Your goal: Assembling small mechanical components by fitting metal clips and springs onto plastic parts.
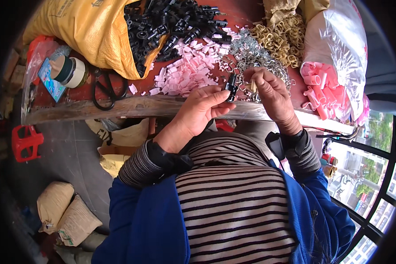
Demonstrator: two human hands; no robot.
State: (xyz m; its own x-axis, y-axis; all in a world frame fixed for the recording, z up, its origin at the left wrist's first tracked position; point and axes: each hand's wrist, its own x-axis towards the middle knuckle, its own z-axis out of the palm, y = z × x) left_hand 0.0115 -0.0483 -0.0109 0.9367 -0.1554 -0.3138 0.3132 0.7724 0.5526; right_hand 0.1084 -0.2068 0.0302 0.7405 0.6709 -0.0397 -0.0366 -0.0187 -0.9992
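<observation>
Both hands work close together just above the near edge of the table [119,108]. Left hand [202,110] has its grip closed on a small black plastic piece [231,86], pinched between thumb and fingertips so the piece stands up and faces the other hand. Right hand [270,94] has its grip clenched on a small tan brass-coloured bit [252,86], held at the fingertips just beside the black piece, nearly touching it; whether the two parts already meet I cannot tell. Holding them this high and near the chest keeps the tiny parts where the eyes can line them up.

Supplies lie in separate heaps within reach, which looks like sorting by kind. A pile of pink plastic chips [187,72] sits directly beyond the left hand. Silver wire clips [251,55] lie behind the right hand, with brass-coloured rings [284,37] farther back. More black parts [171,24] spill from a yellow sack [92,31] at the far left. Pink tubes [319,92] rest against a white bag [339,39] on the right. Off to the left, out of the way, lie black scissors [105,90], a roll of tape [70,70] and a phone [50,79].
</observation>
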